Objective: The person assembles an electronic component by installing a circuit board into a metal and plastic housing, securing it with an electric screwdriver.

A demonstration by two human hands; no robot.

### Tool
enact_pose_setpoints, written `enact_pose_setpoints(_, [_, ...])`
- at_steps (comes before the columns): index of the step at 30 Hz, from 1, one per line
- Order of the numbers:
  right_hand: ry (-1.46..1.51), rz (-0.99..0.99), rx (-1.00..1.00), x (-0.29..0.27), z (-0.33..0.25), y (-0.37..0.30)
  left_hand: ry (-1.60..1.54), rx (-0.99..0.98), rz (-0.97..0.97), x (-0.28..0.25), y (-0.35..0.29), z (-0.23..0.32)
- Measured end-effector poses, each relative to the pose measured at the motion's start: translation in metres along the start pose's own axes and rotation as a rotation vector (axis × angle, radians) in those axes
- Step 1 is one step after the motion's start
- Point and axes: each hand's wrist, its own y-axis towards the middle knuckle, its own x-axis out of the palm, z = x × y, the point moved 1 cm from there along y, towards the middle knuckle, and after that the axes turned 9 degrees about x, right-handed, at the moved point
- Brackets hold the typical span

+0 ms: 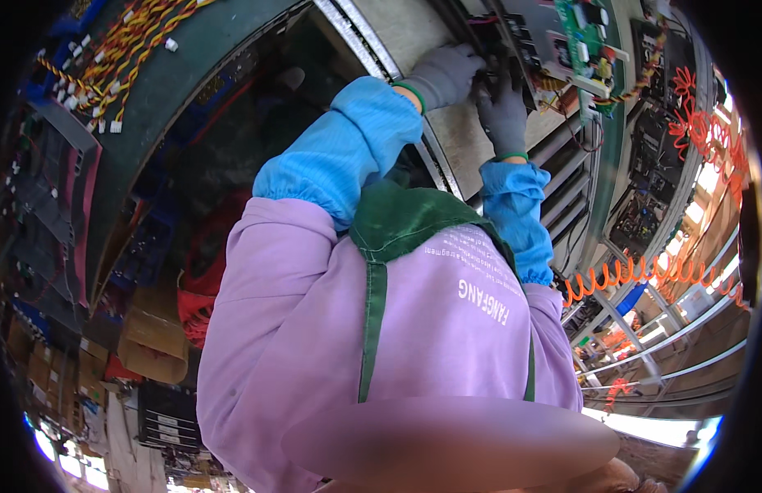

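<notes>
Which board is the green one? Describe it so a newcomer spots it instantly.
Start at the pale bench at top centre, where the gloved left hand and right hand work on black parts. Just to their right lies the green circuit board, the only bright green one.

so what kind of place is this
Most likely an electronics assembly line in a factory. Both gloved hands, left hand and right hand, work at a dark component beside a green circuit board, with bundled red and yellow wire harnesses and orange coiled hoses nearby.
</notes>
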Motion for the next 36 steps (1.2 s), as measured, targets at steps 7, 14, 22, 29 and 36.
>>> enact_pose_setpoints(7, [-0.229, -0.125, 0.135, 0.002, -0.028, -0.024, -0.002, -0.024, 0.037, -0.002, -0.004, 0.001])
enact_pose_setpoints(14, [-0.322, -0.058, 0.197, 0.010, -0.027, -0.027, -0.168, -0.006, 0.029, -0.008, -0.001, 0.002])
enact_pose_setpoints(22, [-0.301, 0.137, 0.075, 0.031, -0.021, -0.045, -0.189, 0.080, 0.072, -0.011, -0.014, -0.003])
enact_pose_setpoints(29, [-0.176, 0.234, -0.004, 0.036, -0.015, -0.050, -0.002, 0.194, -0.112, -0.019, -0.024, 0.005])
enact_pose_setpoints(36, [-0.291, 0.535, -0.074, 0.021, -0.030, -0.001, -0.037, 0.198, -0.034, -0.015, -0.022, 0.007])
